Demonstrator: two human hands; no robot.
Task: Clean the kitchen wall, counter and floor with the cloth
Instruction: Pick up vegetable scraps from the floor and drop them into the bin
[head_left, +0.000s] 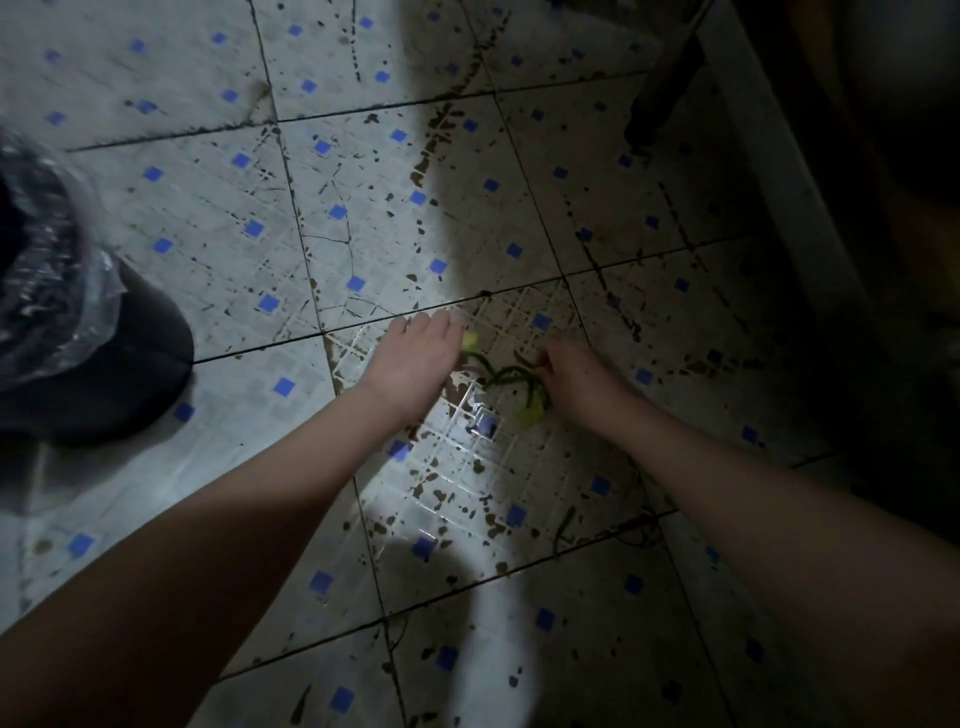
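Both my arms reach down to a dirty tiled floor (363, 218), white with small blue squares and many brown stains. Green vegetable scraps (511, 375) with a yellowish bit (470, 341) lie on the tiles between my hands. My left hand (415, 364) hovers flat over the floor just left of the scraps, fingers together and nothing visibly in it. My right hand (574, 376) is at the right end of the scraps, fingers pinched on a green strand. No cloth is in view.
A black bin (119, 374) lined with a clear plastic bag (47, 270) stands at the left edge. A white cabinet edge or frame (769, 171) runs along the right, with dark shadow beyond it. More green scraps (563, 527) lie nearer me.
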